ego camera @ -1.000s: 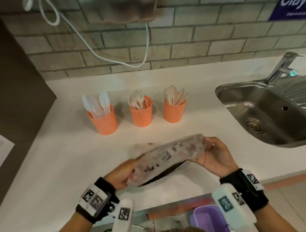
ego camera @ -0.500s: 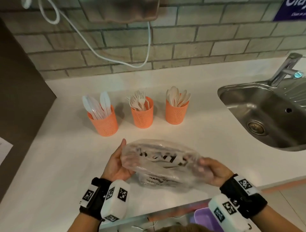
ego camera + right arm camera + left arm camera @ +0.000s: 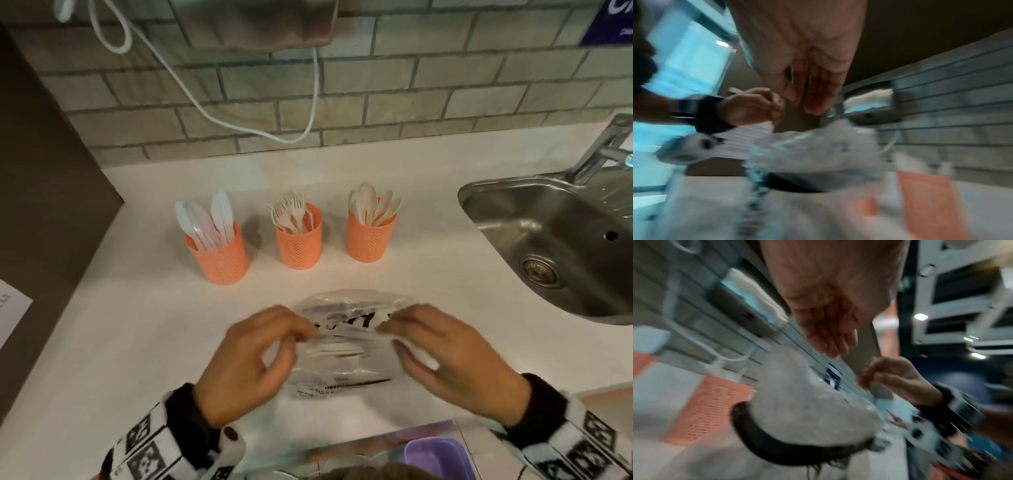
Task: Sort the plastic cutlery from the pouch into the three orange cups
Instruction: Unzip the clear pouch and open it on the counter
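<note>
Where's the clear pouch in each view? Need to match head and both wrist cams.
Head: the clear pouch lies low centre on the counter, between the left hand and the right hand, whose fingers pinch its top edge.
Left wrist: blurred pale mass, lower centre.
Right wrist: blurred crumpled mass, centre.
Shared landmark: the white cable on the brick wall, upper left in left wrist, right of the pouch in right wrist.

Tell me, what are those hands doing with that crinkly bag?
A person's left hand and right hand pinch the top of a clear plastic pouch lying on the white counter. Behind it stand three orange cups: knives, forks and spoons, already sorted.
</note>
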{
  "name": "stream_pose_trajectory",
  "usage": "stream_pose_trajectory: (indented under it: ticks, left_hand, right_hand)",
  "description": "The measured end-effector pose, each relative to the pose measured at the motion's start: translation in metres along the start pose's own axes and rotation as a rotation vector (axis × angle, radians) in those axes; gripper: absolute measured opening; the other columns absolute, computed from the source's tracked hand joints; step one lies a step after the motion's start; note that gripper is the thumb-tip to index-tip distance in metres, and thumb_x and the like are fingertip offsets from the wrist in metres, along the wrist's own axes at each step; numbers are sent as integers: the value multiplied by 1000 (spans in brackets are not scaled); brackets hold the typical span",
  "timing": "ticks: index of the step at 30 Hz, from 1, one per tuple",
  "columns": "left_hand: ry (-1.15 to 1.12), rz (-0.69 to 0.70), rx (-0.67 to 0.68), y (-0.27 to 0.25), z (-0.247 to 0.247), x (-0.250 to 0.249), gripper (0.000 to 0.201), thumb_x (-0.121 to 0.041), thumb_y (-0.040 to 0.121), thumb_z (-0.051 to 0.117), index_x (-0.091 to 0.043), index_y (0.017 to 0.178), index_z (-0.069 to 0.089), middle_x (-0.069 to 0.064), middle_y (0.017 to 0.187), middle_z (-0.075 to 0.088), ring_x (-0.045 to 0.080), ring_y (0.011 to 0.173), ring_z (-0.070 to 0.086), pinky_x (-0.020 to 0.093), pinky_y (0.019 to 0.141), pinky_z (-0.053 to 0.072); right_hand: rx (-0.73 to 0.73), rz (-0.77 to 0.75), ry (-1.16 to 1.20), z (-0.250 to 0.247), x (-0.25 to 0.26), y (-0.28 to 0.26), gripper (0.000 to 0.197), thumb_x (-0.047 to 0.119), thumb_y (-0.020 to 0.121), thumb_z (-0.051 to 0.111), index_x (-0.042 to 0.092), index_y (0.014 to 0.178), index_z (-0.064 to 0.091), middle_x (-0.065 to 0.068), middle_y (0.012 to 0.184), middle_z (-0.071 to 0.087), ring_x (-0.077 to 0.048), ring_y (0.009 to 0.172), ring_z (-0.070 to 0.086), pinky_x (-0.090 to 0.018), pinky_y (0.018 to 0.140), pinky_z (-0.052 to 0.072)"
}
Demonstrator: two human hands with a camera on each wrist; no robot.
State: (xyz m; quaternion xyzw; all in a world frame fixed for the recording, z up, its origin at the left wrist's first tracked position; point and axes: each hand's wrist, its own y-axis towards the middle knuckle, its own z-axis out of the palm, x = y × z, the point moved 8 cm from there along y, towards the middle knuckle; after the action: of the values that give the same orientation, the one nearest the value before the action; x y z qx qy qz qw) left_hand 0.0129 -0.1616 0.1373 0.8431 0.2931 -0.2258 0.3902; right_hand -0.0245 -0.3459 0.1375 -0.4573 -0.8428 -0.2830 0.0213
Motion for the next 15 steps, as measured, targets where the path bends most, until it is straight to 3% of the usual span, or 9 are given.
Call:
stream_pose_trajectory:
  ticks: [1, 3, 6, 7, 9, 10, 12, 15]
  left_hand:
    - [87, 99, 196, -2, 20, -10, 29, -8, 79, 42, -25, 94, 60, -10, 93, 65, 6, 83, 62, 18, 72, 50]
    - [312, 206, 534, -5, 57, -11, 33, -11, 77, 36, -22, 96, 61, -6, 98, 66, 12, 83, 63, 23, 66, 52]
    - [525, 85, 817, 2, 83, 19, 32, -13, 89, 28, -16, 112, 51, 3, 109, 62, 24, 87, 60, 32, 67, 44]
    - [596, 27, 874, 6, 86, 30, 28, -11, 93, 31, -14, 116, 45, 7, 110, 62, 27, 85, 57, 33, 66, 38]
    - [731, -101, 935, 14, 84, 47, 29, -6, 93, 35, -12, 121, 39, 13, 108, 62, 30, 84, 56, 33, 65, 34]
    - [781, -166, 946, 17, 80, 54, 35, -3, 92, 37, -12, 125, 37, 14, 109, 62, 31, 89, 58, 34, 66, 35]
    - [849, -243, 949, 28, 67, 62, 49, -7, 89, 46, -13, 135, 31, 12, 113, 61, 31, 98, 59, 33, 67, 37]
    - [877, -248, 889, 49, 40, 61, 68, -26, 85, 60, -20, 142, 22, 5, 117, 60, 26, 105, 57, 29, 66, 39]
  right_hand:
    - [143, -116, 6, 15, 19, 1, 28, 12, 83, 46, 14, 108, 58, -6, 104, 64, -13, 93, 56, -19, 78, 47]
    - [443, -131, 73, 49, 29, 3, 38, 7, 81, 36, 10, 113, 56, -9, 114, 61, -19, 100, 56, -25, 82, 47]
    - [703, 13, 42, 83, 14, 11, 39, 0, 86, 33, 6, 122, 46, -11, 117, 55, -16, 85, 51, -18, 64, 42]
    - [748, 69, -3, 90, 4, 15, 37, -2, 87, 34, 5, 122, 45, -13, 116, 56, -19, 82, 52, -19, 61, 40]
    - [827, 157, -148, 99, -15, 23, 33, -3, 89, 35, 2, 119, 47, -17, 114, 59, -31, 92, 59, -34, 72, 46]
    - [861, 201, -222, 100, -25, 25, 32, -1, 90, 37, 1, 119, 49, -19, 115, 59, -32, 99, 60, -36, 77, 46]
    - [886, 277, -311, 90, -42, 34, 33, 7, 91, 44, 3, 124, 47, -18, 121, 57, -31, 108, 56, -34, 84, 43]
    - [800, 251, -315, 54, -43, 57, 55, 23, 85, 61, 7, 133, 40, -12, 127, 54, -27, 114, 52, -32, 92, 42]
